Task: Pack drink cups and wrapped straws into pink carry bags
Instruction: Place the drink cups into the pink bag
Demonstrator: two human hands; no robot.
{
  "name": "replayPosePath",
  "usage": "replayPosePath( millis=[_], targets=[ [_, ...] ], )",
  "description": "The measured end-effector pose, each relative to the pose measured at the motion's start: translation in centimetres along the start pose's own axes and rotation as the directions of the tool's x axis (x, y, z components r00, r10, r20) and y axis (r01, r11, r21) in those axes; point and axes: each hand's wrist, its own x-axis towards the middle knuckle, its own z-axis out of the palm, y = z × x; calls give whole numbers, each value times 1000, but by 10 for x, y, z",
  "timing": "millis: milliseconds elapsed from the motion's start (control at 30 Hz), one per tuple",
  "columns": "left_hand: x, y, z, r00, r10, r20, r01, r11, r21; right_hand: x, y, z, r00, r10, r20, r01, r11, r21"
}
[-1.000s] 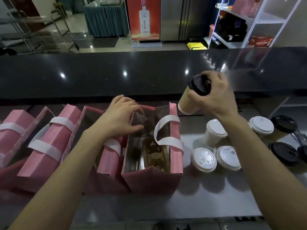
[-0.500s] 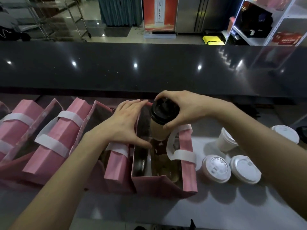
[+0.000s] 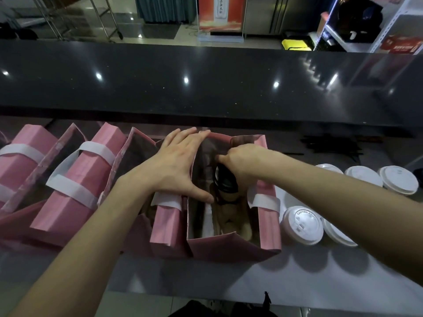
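Observation:
An open pink carry bag [image 3: 231,247] with white handles stands on the grey worktop. My right hand [image 3: 242,161] reaches down into it and grips a tan cup with a black lid [image 3: 225,183] by the lid, low inside the bag. My left hand [image 3: 176,165] lies with straight fingers along the bag's left rim, the thumb pressing that wall outward. Several white-lidded cups [image 3: 302,225] stand to the right of the bag. A heap of dark wrapped straws [image 3: 332,146] lies at the back right.
More pink bags [image 3: 68,197] with white handles lie folded or half open in a row to the left. A raised black counter [image 3: 206,88] runs across the back. Shelving [image 3: 366,26] stands beyond it on the right.
My right hand has carried the black-lidded cup from above the counter on the right, over the bag and down into it. My left hand stays on the bag's left rim.

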Motion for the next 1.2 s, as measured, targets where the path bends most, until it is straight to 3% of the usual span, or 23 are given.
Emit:
replayPosePath(
  millis=[400, 967, 1200],
  targets=[
    [2, 4, 0, 1000, 1, 23, -2, 1000, 28, 2, 6, 9, 993, 109, -36, -101, 978, 180],
    [0, 0, 0, 1000, -16, 3, 15, 999, 33, 5, -3, 13, 996, 74, -58, -63, 984, 164],
    [2, 1, -2, 1000, -17, 20, 16, 1000, 24, 8, 0, 4, 997, 81, -7, -79, 987, 141]
  ],
)
